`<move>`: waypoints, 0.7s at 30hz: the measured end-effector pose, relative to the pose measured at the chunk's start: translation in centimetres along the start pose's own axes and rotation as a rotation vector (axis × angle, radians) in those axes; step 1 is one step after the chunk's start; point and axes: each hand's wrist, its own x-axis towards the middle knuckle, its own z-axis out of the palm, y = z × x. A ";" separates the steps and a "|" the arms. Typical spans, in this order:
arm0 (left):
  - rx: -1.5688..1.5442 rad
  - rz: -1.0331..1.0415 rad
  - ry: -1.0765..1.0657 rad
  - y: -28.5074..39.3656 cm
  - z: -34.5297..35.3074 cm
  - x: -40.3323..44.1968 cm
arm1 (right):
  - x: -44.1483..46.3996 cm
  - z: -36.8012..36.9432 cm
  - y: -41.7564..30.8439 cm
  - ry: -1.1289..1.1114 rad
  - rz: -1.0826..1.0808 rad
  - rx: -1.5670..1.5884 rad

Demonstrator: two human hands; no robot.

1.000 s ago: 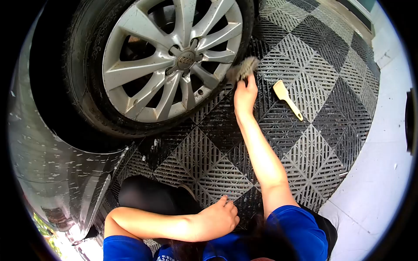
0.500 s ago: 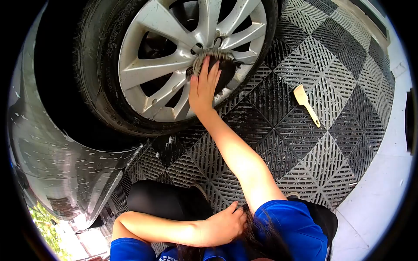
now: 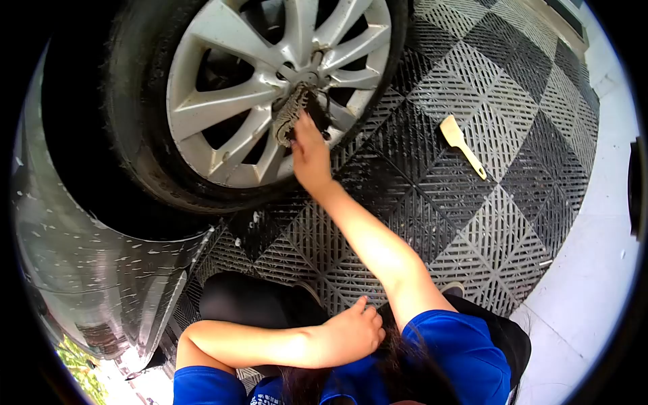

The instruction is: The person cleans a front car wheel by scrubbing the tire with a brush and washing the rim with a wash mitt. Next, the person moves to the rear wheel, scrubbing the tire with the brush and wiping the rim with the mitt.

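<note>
My right hand [image 3: 310, 152] reaches up to the wheel and grips a grey shaggy wash sponge [image 3: 291, 120] with a dark backing. The sponge is pressed against the lower spokes, just below the hub of the silver wheel rim [image 3: 233, 98]. My fingers are bent over its edge, and the fingertips are partly hidden. Lower down, my left hand [image 3: 351, 334] rests across my lap with its fingers loosely bent and slightly apart, and nothing shows in it.
A black tyre [image 3: 138, 135] surrounds the rim, beside the wet, foam-streaked dark car body [image 3: 101, 273]. A cream-coloured brush [image 3: 462, 145] lies on the black and grey slatted floor tiles [image 3: 486, 229] to the right. White flooring [image 3: 580, 283] borders the tiles.
My right hand has turned, and the sponge has shifted from flat on the rim to a more upright angle between the spokes. The whole view has shifted slightly. My left hand stays at my lap.
</note>
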 end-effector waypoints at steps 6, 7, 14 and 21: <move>-0.022 0.006 0.007 -0.8 -0.2 0.4 | 2.5 -16.6 4.1 0.630 0.269 -0.040; -0.028 0.014 0.013 -1.0 -0.3 0.4 | 2.5 -20.8 3.8 0.539 0.320 -0.364; -0.027 -0.065 0.028 -2.2 -0.1 0.8 | 0.1 -34.5 8.0 0.086 0.716 -1.565; -0.128 -0.043 -0.254 -0.6 0.8 3.5 | -2.0 -27.4 8.4 0.492 0.693 -1.332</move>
